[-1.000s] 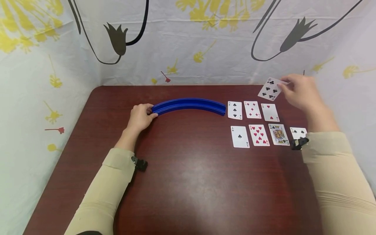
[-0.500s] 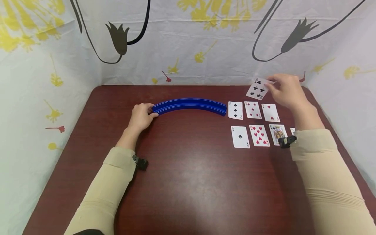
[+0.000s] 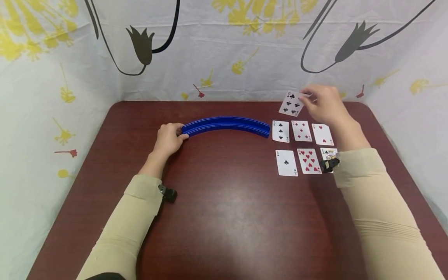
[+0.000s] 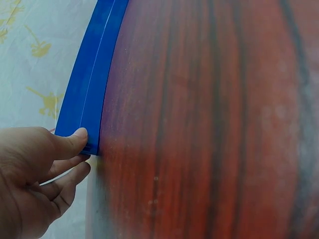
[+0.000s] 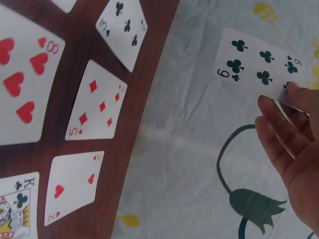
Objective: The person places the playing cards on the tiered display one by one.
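A blue curved card holder (image 3: pixel 225 123) stands on the table with a long groove along it. My left hand (image 3: pixel 168 138) pinches its left end, and in the left wrist view the thumb (image 4: pixel 75 142) lies on the blue face. Up at the back right, my right hand (image 3: pixel 327 105) holds the six of clubs (image 3: pixel 291 104) by its right edge, between thumb and fingers. In the head view this card appears above the three of clubs (image 3: pixel 280 131), tilted and apart from the other cards. Its face shows in the right wrist view too.
Beside the three of clubs lie the five of diamonds (image 3: pixel 301 131) and the two of hearts (image 3: pixel 323 134). In front are the ace of clubs (image 3: pixel 286 163), eight of hearts (image 3: pixel 309 161) and king of clubs (image 3: pixel 324 153), partly covered. Patterned cloth (image 3: pixel 224 50) hangs behind the table (image 3: pixel 217 210).
My right hand has carried the six of clubs leftward along the table's back edge. The right forearm now hides the rightmost front card. My left hand and the card holder have stayed put.
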A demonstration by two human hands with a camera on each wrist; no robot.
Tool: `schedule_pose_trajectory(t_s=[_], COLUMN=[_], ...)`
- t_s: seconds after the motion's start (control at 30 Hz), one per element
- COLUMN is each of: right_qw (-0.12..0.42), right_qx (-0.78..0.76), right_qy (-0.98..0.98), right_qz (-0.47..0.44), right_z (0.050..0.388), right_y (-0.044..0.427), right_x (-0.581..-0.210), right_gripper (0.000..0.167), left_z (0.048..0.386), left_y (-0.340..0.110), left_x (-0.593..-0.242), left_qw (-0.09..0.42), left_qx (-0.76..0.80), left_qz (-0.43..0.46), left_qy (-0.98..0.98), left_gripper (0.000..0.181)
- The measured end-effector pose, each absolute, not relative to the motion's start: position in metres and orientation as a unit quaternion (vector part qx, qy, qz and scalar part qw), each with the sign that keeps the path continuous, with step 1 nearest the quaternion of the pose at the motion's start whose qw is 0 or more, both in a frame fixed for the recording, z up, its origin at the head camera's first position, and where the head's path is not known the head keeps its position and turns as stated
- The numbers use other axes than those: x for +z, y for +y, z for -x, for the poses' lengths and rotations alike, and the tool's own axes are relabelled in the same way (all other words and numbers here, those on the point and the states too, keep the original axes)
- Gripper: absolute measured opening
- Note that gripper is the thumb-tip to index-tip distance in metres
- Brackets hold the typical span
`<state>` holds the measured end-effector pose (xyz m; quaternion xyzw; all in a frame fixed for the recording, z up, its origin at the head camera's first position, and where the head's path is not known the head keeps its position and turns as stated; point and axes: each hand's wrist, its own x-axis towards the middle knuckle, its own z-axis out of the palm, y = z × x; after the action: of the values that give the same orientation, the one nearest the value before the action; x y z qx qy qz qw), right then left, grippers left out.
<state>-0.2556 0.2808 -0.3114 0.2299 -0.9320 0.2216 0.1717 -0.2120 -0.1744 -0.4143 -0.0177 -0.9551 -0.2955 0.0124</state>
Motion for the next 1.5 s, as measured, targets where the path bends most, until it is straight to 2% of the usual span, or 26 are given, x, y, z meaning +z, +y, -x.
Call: schedule_pose_trajectory(t_s=[1.27,1.5], right_qw=[0.136,0.145], right_qx=[0.248,0.248], right_qy=[-0.915,-0.909], right_qz=[-0.288,-0.303], right_z=[0.268,0.27], right_y=[0.209,0.196], right_x=[-0.316,-0.319], right_gripper=[0.019,0.018], left_z=[0.213,0.212], left_y=[-0.171,-0.171], left_x=[-0.413,-0.413], left_qw=[0.01,0.01], left_qx=[-0.317,-0.319], left_qz=[0.001,0.0], left_qy=[-0.948,-0.948], left_gripper=[0.045,0.044])
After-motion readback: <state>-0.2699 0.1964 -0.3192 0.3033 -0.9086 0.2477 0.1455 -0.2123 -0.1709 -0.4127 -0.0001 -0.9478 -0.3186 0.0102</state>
